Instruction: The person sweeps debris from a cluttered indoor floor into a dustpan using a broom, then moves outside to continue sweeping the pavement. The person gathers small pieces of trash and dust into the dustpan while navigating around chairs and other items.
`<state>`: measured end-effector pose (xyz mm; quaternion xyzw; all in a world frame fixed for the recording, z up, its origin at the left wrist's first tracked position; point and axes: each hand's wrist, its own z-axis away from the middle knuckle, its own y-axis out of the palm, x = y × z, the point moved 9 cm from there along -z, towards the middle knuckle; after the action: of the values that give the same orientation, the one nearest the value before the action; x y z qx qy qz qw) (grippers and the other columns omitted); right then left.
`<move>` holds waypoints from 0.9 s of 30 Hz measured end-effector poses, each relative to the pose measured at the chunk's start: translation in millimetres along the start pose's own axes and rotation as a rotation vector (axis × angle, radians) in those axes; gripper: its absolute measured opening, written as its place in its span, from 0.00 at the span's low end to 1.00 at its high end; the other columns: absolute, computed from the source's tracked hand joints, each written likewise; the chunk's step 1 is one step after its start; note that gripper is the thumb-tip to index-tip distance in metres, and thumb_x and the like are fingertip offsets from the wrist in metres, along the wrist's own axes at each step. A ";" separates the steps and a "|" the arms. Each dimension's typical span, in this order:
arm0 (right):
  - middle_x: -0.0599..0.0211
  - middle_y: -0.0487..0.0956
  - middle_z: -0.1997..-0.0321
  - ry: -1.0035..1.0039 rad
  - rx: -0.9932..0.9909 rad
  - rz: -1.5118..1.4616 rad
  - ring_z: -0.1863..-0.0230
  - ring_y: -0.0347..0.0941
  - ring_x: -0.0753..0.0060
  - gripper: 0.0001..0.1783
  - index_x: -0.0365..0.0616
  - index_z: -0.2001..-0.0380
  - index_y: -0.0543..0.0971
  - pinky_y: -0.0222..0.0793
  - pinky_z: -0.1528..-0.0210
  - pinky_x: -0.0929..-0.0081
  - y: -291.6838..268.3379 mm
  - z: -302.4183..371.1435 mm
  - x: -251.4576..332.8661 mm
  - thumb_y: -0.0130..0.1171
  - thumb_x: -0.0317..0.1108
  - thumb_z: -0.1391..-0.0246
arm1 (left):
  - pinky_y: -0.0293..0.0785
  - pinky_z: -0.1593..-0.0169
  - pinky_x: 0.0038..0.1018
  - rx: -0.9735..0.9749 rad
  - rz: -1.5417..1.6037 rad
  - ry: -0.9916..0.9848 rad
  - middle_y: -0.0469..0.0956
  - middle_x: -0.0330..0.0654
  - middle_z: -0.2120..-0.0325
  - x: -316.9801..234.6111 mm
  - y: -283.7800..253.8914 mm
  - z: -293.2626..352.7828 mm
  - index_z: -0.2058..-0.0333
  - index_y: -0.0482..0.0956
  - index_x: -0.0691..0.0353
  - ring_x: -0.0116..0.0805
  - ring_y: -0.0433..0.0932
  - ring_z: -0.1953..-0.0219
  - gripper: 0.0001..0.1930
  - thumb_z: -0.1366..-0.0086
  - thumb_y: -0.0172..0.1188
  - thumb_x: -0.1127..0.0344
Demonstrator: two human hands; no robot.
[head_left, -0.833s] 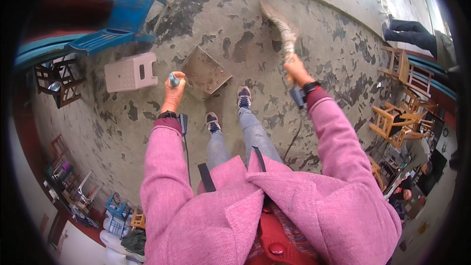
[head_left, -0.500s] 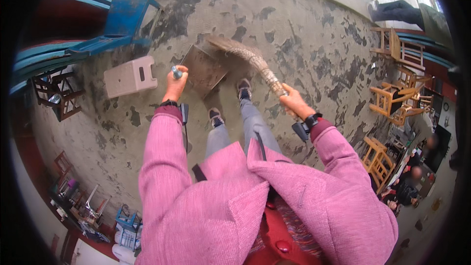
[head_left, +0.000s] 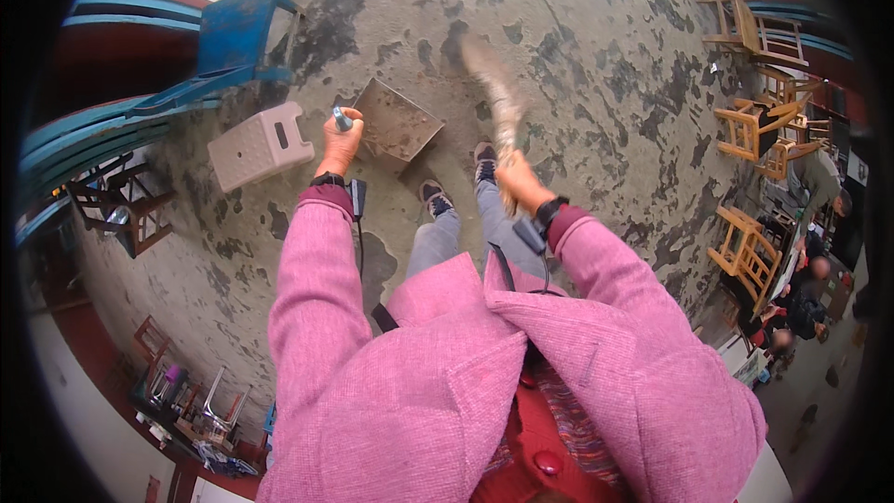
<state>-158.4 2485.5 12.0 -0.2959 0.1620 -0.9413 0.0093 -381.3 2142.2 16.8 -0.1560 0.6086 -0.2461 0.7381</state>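
Note:
My left hand (head_left: 341,142) is closed round the upright handle of a dustpan (head_left: 399,121), a square metal pan with brown dirt in it, low over the floor ahead of my feet. The grey-blue top of the handle sticks out above my fist. Wrapped round the shaft of a straw hand broom (head_left: 501,98) is my right hand (head_left: 521,184). The broom's pale bristles are smeared by motion and point away from me, to the right of the dustpan and apart from it.
A pinkish plastic stool (head_left: 259,147) lies on its side left of the dustpan, near a blue wooden chair (head_left: 237,47). Wooden chairs (head_left: 748,247) line the right side, with people (head_left: 803,312) beyond them. Dark patches mark the worn concrete floor (head_left: 596,84).
The broom has swung from over the dustpan's far edge out to the right, away from the pan. My right hand has come inward. The dustpan stays in my left hand.

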 end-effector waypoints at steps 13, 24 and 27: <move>0.74 0.70 0.79 0.005 0.255 0.032 0.87 0.64 0.82 0.31 0.44 0.41 0.66 0.63 0.86 0.82 -53.1 107.9 73.7 0.49 0.32 0.52 | 0.73 0.64 0.25 -0.002 0.026 -0.010 0.80 0.38 0.76 10.7 -22.5 27.2 0.71 0.80 0.60 0.27 0.77 0.73 0.06 0.50 0.57 0.71; 0.66 0.71 0.73 -0.183 0.128 -0.152 0.79 0.69 0.69 0.18 0.41 0.57 0.67 0.69 0.77 0.70 24.3 -70.1 102.6 0.53 0.30 0.54 | 0.73 0.63 0.25 -0.149 0.062 -0.211 0.80 0.38 0.75 85.1 -100.5 110.8 0.70 0.80 0.60 0.26 0.77 0.71 0.07 0.50 0.56 0.72; 0.52 0.75 0.69 -0.382 0.089 0.277 0.70 0.74 0.52 0.23 0.41 0.53 0.67 0.71 0.65 0.62 70.8 -26.5 84.8 0.54 0.31 0.56 | 0.71 0.64 0.23 -0.186 0.053 -0.247 0.78 0.35 0.76 97.4 -115.3 124.7 0.70 0.80 0.59 0.24 0.75 0.72 0.07 0.49 0.56 0.72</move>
<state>-248.7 2416.7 16.6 -0.4428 0.1547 -0.8642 0.1819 -266.2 1984.0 24.1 -0.2367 0.5370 -0.1480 0.7960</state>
